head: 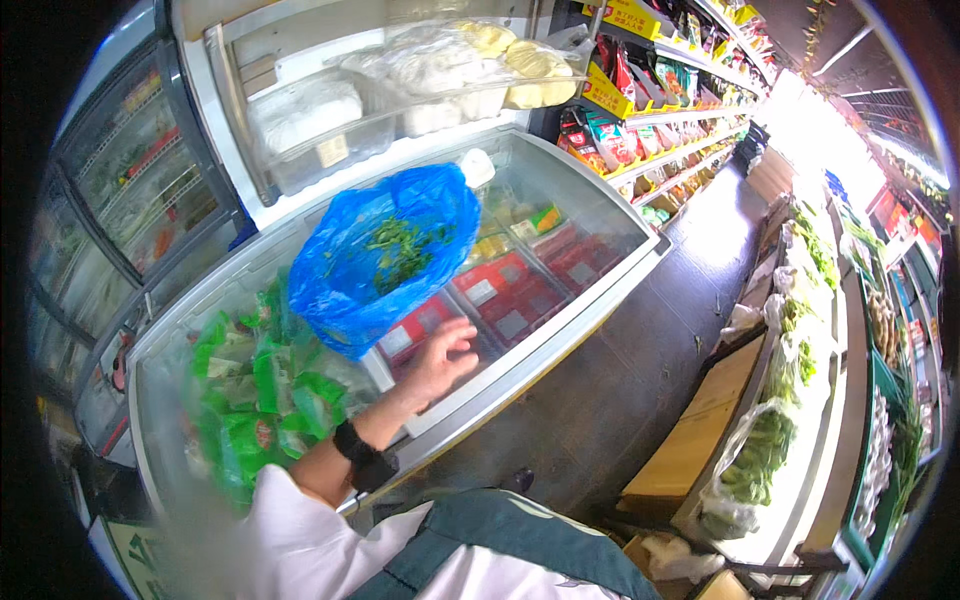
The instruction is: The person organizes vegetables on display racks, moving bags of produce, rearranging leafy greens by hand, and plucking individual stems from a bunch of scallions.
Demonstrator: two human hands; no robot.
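My left hand (442, 361), with a black band (364, 454) at the wrist, hovers over the front part of a chest freezer (517, 375). Its fingers are loosely curled and apart, with nothing held. Just beyond the fingertips, a blue plastic bag (337, 300) sits with its mouth spread wide on the freezer's glass top. Some leafy green herbs (405, 251) lie inside the bag. Under the glass are red packages (517, 296) with pale labels to the right and green plastic packages (255, 397) to the left. My right hand is out of view.
Behind the freezer, a clear bin (322, 142) holds pale bagged food. A glass-door refrigerator (142, 180) stands at left. Shelves of packaged snacks (622, 142) line the far aisle. Bagged leafy vegetables (757, 457) lie on a stand at right, across the dark floor (637, 360).
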